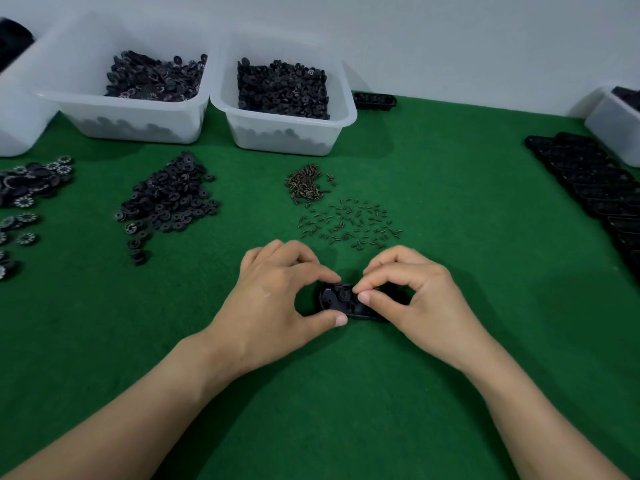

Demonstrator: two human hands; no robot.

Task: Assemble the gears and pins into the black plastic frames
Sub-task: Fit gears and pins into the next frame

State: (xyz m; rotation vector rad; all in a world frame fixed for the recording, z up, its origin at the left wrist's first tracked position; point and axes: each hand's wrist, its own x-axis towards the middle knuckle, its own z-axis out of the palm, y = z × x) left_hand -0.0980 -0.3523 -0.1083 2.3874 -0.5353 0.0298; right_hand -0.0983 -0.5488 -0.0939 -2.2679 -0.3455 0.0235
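Fingers of the left hand curl round one end of a black plastic frame while the right hand pinches its middle, low on the green surface. Just beyond lie scattered pins, a heap of screws and a mound of gears. At the back, one translucent bin holds black toothed wheels, and its neighbour smaller black round parts.

Your black plastic frame lies flat on the green felt, long side across you, a round gear seated in its open face. Beyond it small dark pins lie scattered. Loose black gears are heaped to your left, and spare frames line the right edge.
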